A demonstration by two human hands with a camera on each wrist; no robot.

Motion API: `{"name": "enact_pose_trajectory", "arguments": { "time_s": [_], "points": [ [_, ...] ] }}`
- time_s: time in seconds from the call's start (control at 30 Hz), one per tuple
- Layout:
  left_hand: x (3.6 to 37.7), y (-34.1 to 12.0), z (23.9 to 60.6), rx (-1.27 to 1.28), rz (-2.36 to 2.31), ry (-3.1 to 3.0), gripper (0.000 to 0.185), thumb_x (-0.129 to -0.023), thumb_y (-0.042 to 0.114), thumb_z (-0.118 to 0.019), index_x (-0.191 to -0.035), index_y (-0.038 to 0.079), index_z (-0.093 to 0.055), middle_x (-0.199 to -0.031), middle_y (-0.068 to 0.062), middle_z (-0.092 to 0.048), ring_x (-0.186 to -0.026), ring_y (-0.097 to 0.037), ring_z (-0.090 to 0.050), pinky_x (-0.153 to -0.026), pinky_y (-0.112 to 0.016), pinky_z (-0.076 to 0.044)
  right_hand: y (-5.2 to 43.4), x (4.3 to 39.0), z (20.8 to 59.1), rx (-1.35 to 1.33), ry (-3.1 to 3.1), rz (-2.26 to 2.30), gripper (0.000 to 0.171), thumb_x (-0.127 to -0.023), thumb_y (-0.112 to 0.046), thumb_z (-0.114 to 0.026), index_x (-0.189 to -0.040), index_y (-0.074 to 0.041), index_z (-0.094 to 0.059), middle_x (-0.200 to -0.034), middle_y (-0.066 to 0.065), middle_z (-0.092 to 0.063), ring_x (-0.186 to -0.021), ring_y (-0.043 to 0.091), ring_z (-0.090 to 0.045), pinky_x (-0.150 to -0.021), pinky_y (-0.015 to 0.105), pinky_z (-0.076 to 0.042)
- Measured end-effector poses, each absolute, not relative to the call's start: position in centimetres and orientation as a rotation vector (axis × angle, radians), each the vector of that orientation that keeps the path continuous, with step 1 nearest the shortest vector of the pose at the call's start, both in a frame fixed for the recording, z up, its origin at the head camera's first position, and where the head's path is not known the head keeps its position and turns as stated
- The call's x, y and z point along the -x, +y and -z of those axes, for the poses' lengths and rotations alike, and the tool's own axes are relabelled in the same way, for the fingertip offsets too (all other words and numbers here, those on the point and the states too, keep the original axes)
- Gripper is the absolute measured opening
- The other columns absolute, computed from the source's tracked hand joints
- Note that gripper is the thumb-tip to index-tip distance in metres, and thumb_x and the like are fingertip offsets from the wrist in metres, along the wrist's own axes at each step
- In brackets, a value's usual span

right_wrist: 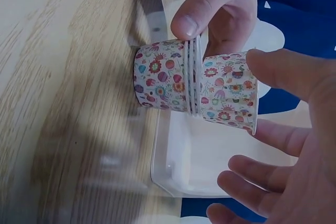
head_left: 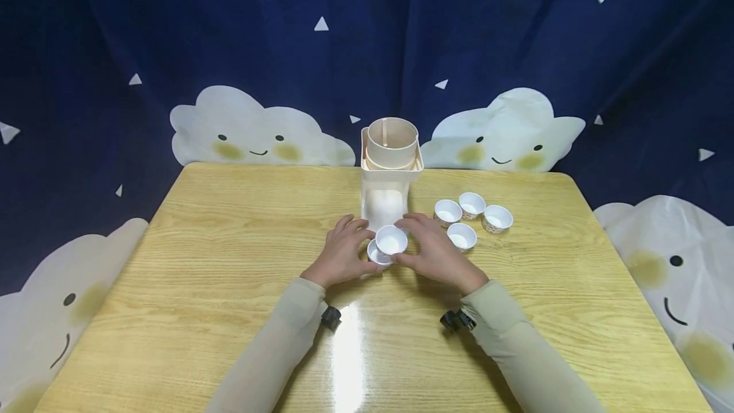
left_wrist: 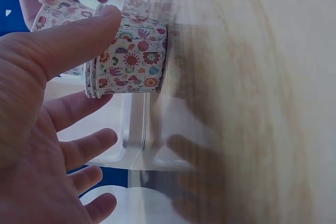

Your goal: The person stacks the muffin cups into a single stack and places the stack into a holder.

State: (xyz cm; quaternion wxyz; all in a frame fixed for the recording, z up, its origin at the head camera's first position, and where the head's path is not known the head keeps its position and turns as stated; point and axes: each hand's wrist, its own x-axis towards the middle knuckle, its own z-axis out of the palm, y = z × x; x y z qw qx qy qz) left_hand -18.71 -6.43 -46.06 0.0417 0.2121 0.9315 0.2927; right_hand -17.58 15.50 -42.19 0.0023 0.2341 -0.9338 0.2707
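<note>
A short stack of floral paper cups [head_left: 376,256] [left_wrist: 132,56] [right_wrist: 161,77] stands on the wooden table [head_left: 229,260] in front of a cream dispenser [head_left: 391,167]. My left hand [head_left: 343,252] [left_wrist: 47,129] pinches the stack at its rims, thumb [right_wrist: 193,18] on one side and the other fingers spread. My right hand [head_left: 434,251] [right_wrist: 294,145] grips a single floral cup [head_left: 392,240] [left_wrist: 56,11] [right_wrist: 231,100], tilted and lifted just off the top of the stack.
Several more single cups [head_left: 471,217] stand open side up to the right of the dispenser. The dispenser's white base tray [right_wrist: 210,156] lies right behind the stack. A dark blue curtain with clouds hangs beyond the table's far edge.
</note>
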Motion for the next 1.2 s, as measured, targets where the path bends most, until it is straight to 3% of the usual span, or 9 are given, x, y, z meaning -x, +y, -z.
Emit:
{"name": "enact_pose_trajectory", "arguments": {
  "time_s": [0.3, 1.2],
  "points": [
    [18.81, -6.44, 46.31, -0.633, -0.923, 2.821, 0.061, -0.072, 0.040, -0.086, -0.123, 0.013, -0.066, -0.152, -0.014, -0.046, -0.151, -0.039, -0.021, -0.116, -0.065, -0.025, 15.13, 17.78, 42.39, -0.786, -2.937, -0.808, 0.059, -0.079, -0.032, -0.081, -0.130, -0.009, -0.060, -0.140, 0.017, -0.054, -0.127, 0.038, -0.053, -0.106, 0.055, -0.045],
    [18.99, -6.46, 46.24, -0.616, -0.951, 2.781, 0.058, -0.073, 0.038, -0.087, -0.123, 0.016, -0.067, -0.153, -0.014, -0.044, -0.151, -0.040, -0.020, -0.115, -0.067, -0.024, 14.99, 17.93, 42.57, -0.871, -2.991, -0.691, 0.064, -0.081, -0.032, -0.078, -0.137, -0.010, -0.058, -0.146, 0.024, -0.049, -0.131, 0.043, -0.051, -0.107, 0.058, -0.043]
  ]
}}
